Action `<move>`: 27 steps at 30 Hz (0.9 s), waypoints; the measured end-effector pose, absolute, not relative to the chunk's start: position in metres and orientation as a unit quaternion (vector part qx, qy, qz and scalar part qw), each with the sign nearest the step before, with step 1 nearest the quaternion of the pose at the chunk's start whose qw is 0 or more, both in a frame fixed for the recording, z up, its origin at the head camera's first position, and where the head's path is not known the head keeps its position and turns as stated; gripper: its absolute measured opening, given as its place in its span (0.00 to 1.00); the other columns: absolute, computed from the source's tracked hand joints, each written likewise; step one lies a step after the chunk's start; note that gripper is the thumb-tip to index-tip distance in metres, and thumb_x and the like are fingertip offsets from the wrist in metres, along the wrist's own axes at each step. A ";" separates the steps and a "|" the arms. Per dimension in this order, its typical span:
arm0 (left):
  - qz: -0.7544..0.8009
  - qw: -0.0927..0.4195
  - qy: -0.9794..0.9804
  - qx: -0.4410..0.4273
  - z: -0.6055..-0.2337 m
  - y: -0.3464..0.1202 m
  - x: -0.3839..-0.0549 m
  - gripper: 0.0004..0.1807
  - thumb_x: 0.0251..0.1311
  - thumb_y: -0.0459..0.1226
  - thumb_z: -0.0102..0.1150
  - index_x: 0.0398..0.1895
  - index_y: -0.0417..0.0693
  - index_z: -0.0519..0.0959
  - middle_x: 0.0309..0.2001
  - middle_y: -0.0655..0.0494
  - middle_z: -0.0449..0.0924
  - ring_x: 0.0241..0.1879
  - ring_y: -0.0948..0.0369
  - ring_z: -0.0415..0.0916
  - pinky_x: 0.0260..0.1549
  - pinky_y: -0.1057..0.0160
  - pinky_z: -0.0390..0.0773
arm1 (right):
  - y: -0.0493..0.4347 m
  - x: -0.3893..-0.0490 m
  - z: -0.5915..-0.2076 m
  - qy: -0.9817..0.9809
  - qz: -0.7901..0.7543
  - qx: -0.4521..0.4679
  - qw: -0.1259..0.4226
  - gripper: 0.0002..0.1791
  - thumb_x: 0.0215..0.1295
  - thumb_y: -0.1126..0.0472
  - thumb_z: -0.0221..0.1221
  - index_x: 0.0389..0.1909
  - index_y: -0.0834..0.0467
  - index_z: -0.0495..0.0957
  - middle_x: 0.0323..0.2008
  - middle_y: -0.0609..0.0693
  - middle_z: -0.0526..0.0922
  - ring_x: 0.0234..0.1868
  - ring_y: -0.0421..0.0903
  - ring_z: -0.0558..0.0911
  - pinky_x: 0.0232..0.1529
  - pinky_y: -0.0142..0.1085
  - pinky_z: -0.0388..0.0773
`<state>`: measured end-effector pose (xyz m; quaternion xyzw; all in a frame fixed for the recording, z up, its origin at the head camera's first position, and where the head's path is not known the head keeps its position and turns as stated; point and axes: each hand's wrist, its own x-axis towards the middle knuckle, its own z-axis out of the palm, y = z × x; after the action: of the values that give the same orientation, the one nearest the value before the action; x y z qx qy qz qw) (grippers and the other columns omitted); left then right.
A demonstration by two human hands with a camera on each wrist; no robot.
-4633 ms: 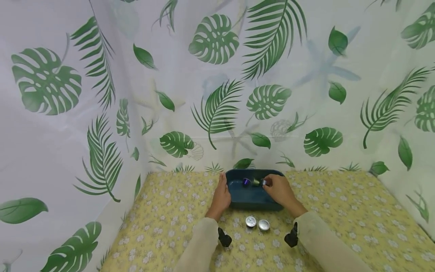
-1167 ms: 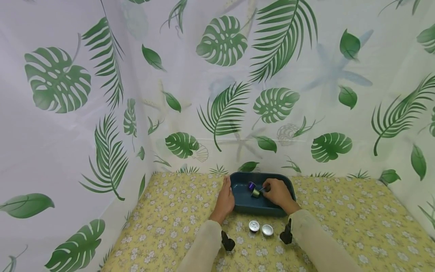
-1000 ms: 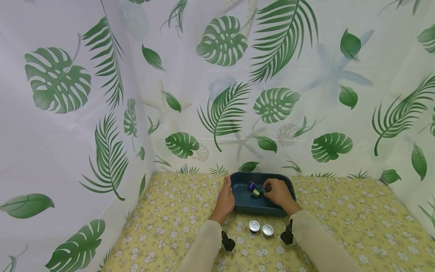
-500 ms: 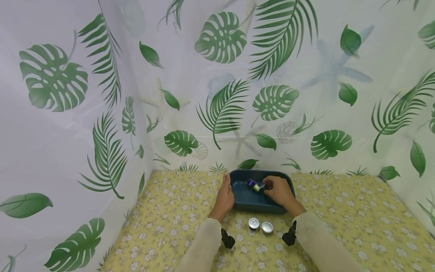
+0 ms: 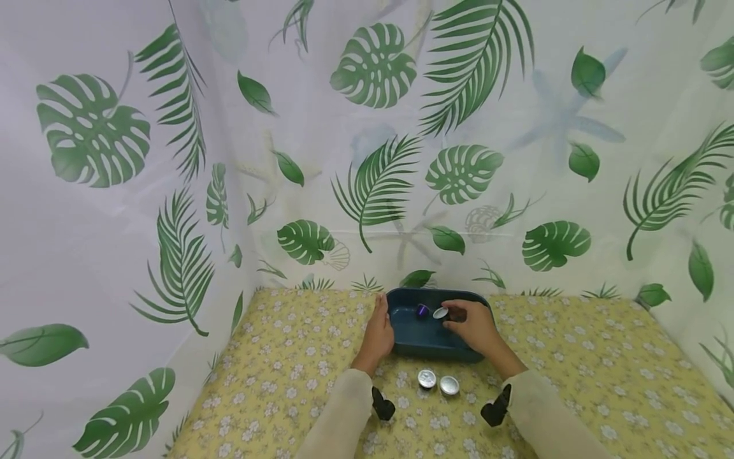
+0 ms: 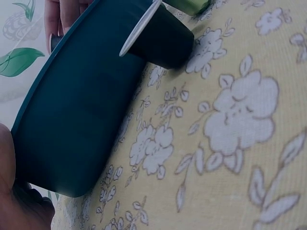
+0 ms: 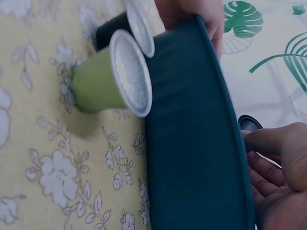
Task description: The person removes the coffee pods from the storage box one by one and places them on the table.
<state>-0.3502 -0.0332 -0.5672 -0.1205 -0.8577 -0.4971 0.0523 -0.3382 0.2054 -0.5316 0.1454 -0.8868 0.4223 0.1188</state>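
My left hand lies with straight fingers along the left end of a dark blue-green tray. Over the tray's right half, my right hand pinches a coffee capsule between thumb and fingertips, its silver lid turned towards the head camera. The lid hides the capsule's body colour there; in the right wrist view a dark rounded edge shows at the fingertips. Left of it, a purple coffee capsule lies in the tray. No green capsule shows inside the tray.
Two coffee capsules stand lid up on the flowered yellow cloth before the tray: a dark one and a green one. Behind the tray rises a leaf-printed white curtain. Black wrist cameras sit on both wrists.
The capsule at my right fingertips has tipped so its lid faces the camera. The green capsule seen beside the purple one in the tray is out of sight. My left hand stays put.
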 end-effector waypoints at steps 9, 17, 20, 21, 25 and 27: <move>-0.507 0.050 -0.851 -0.127 -0.573 -0.034 -0.351 0.30 0.80 0.30 0.30 0.82 0.42 0.43 0.81 0.46 0.36 0.79 0.47 0.41 0.74 0.45 0.52 | 0.205 -0.326 -0.528 -0.871 0.461 0.132 0.108 0.22 0.58 0.70 0.72 0.54 0.65 0.83 0.43 0.58 0.88 0.42 0.52 0.86 0.39 0.37 0.84; -0.509 0.053 -0.850 -0.129 -0.570 -0.033 -0.350 0.30 0.80 0.29 0.30 0.82 0.40 0.44 0.81 0.42 0.37 0.79 0.44 0.42 0.74 0.44 0.52 | 0.206 -0.310 -0.523 -0.863 0.476 0.130 0.105 0.23 0.60 0.69 0.71 0.57 0.64 0.82 0.46 0.57 0.87 0.44 0.51 0.85 0.40 0.33 0.83; -0.508 0.051 -0.851 -0.125 -0.570 -0.033 -0.349 0.30 0.80 0.30 0.30 0.82 0.40 0.45 0.81 0.43 0.37 0.79 0.45 0.42 0.74 0.44 0.51 | 0.208 -0.303 -0.520 -0.862 0.480 0.128 0.103 0.23 0.61 0.69 0.70 0.58 0.63 0.82 0.47 0.56 0.87 0.46 0.52 0.85 0.41 0.33 0.83; -0.506 0.049 -0.852 -0.123 -0.570 -0.032 -0.349 0.30 0.80 0.30 0.30 0.82 0.40 0.44 0.81 0.43 0.36 0.79 0.45 0.42 0.74 0.45 0.51 | 0.208 -0.301 -0.519 -0.861 0.481 0.128 0.102 0.24 0.61 0.68 0.70 0.59 0.63 0.81 0.47 0.56 0.87 0.46 0.53 0.85 0.42 0.32 0.82; -0.504 0.045 -0.854 -0.118 -0.569 -0.032 -0.348 0.30 0.80 0.30 0.30 0.82 0.40 0.44 0.81 0.44 0.36 0.79 0.46 0.41 0.74 0.45 0.51 | 0.210 -0.293 -0.515 -0.857 0.489 0.127 0.105 0.23 0.61 0.69 0.70 0.58 0.62 0.82 0.48 0.56 0.86 0.47 0.53 0.85 0.42 0.32 0.82; -0.506 0.044 -0.853 -0.118 -0.569 -0.032 -0.348 0.30 0.80 0.30 0.30 0.82 0.41 0.44 0.81 0.44 0.36 0.79 0.47 0.41 0.74 0.45 0.51 | 0.211 -0.291 -0.514 -0.857 0.490 0.124 0.105 0.23 0.61 0.69 0.70 0.58 0.60 0.82 0.47 0.55 0.86 0.47 0.52 0.85 0.41 0.31 0.82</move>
<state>-0.3481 -0.0319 -0.5687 -0.1177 -0.8531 -0.5064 0.0442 -0.2905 0.2110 -0.5143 0.1236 -0.8565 0.4900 0.1049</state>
